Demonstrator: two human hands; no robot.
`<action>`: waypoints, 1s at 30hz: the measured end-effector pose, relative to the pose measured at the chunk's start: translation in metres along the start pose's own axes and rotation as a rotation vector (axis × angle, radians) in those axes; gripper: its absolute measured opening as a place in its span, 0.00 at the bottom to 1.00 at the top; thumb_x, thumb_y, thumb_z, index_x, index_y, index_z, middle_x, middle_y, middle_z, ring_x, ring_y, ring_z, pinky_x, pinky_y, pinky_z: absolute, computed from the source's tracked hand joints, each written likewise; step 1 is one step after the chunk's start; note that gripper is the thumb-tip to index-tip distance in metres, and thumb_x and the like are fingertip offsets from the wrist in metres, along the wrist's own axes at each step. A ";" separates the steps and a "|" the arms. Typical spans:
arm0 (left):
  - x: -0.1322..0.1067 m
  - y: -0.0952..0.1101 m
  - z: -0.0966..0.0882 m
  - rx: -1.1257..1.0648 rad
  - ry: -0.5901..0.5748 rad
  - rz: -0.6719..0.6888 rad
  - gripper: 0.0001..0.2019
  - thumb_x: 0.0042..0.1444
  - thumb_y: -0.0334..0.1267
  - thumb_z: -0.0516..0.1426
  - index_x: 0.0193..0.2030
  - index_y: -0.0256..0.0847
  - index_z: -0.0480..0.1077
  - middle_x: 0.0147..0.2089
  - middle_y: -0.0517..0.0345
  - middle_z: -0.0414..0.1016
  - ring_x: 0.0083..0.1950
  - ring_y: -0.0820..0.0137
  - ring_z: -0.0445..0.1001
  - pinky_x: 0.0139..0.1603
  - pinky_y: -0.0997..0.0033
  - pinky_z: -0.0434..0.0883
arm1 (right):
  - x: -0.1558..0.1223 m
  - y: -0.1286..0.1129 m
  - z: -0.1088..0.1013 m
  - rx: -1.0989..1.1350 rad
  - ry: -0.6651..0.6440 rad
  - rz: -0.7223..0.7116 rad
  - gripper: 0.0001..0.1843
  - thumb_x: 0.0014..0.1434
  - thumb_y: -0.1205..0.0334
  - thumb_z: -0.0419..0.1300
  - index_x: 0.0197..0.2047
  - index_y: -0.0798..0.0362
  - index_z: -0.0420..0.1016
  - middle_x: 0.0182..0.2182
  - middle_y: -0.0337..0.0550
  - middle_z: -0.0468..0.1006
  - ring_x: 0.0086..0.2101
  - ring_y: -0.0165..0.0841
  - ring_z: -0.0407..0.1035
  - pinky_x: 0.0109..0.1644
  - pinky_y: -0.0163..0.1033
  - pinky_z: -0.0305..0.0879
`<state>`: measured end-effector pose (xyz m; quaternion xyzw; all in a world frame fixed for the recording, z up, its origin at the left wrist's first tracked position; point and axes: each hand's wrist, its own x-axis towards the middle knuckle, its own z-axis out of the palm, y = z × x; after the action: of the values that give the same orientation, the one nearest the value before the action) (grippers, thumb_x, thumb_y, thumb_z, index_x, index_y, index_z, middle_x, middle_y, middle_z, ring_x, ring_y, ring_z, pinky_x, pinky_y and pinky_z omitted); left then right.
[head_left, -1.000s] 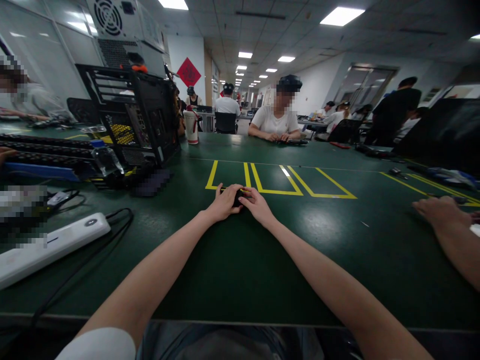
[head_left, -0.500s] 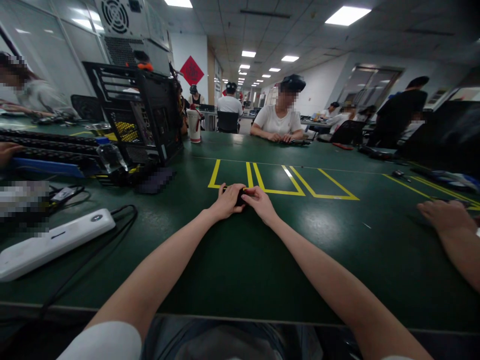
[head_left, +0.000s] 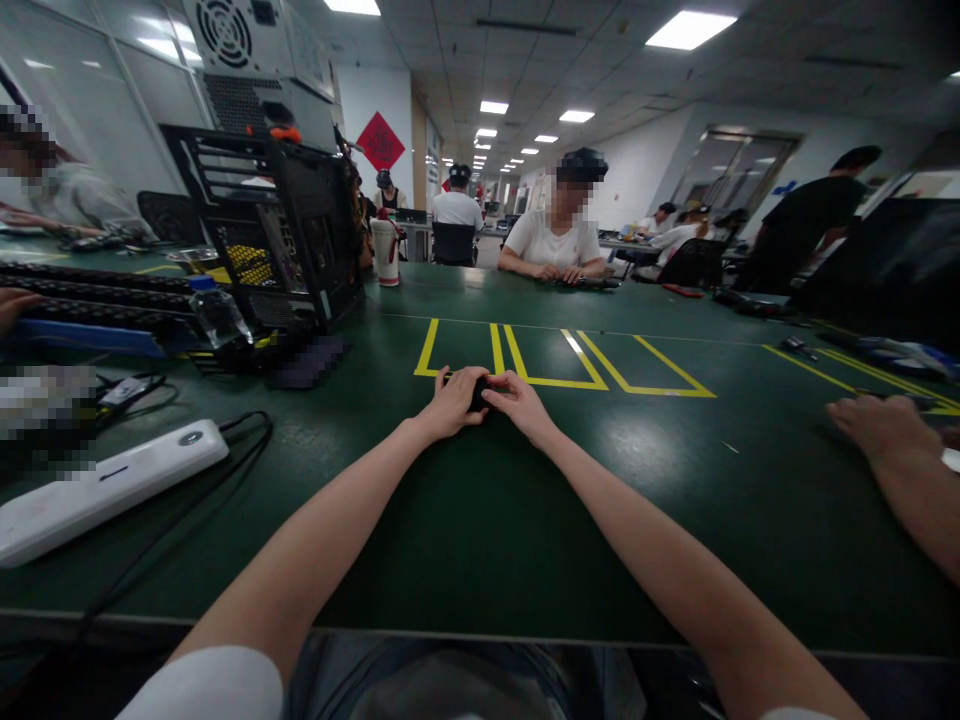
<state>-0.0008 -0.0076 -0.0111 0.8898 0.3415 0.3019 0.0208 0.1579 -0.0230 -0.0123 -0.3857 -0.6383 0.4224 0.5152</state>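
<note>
Left hand (head_left: 452, 402) and right hand (head_left: 520, 403) meet fingertip to fingertip. Each grip is closed on one small black object (head_left: 478, 392), largely hidden between them. The object sits low on the green worktop (head_left: 465, 520), at the near edge of the yellow marked boxes (head_left: 555, 383). White power strip (head_left: 97, 490) well to the left; another person's hand (head_left: 874, 425) far right.

Both forearms bare and extended forward, converging on the small black object (head_left: 480, 393). Left hand (head_left: 450, 403) palm down, fingers curled against the object's left side. Right hand (head_left: 519, 405) closed on its right side, fingertips touching the left hand's.
</note>
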 end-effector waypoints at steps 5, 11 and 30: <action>0.001 -0.002 0.003 0.012 0.005 -0.003 0.27 0.47 0.37 0.55 0.54 0.42 0.48 0.52 0.51 0.61 0.56 0.62 0.59 0.59 0.50 0.43 | 0.003 0.000 0.001 -0.095 0.053 0.043 0.17 0.47 0.58 0.60 0.41 0.53 0.66 0.36 0.42 0.71 0.38 0.32 0.67 0.47 0.44 0.62; 0.001 -0.002 0.002 0.001 -0.008 -0.011 0.28 0.47 0.36 0.55 0.54 0.43 0.48 0.52 0.51 0.61 0.56 0.62 0.60 0.59 0.51 0.43 | -0.001 -0.004 0.000 -0.050 -0.057 0.015 0.17 0.44 0.62 0.61 0.39 0.52 0.65 0.38 0.40 0.70 0.39 0.32 0.67 0.48 0.43 0.63; 0.002 -0.001 0.000 -0.009 -0.010 -0.014 0.27 0.47 0.36 0.55 0.53 0.43 0.49 0.51 0.51 0.62 0.55 0.62 0.60 0.59 0.51 0.44 | 0.001 -0.001 -0.002 0.000 -0.037 0.014 0.15 0.45 0.62 0.62 0.38 0.50 0.65 0.38 0.38 0.69 0.43 0.31 0.65 0.49 0.43 0.63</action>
<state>-0.0008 -0.0054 -0.0101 0.8888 0.3465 0.2986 0.0287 0.1594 -0.0226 -0.0106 -0.3822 -0.6452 0.4329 0.5003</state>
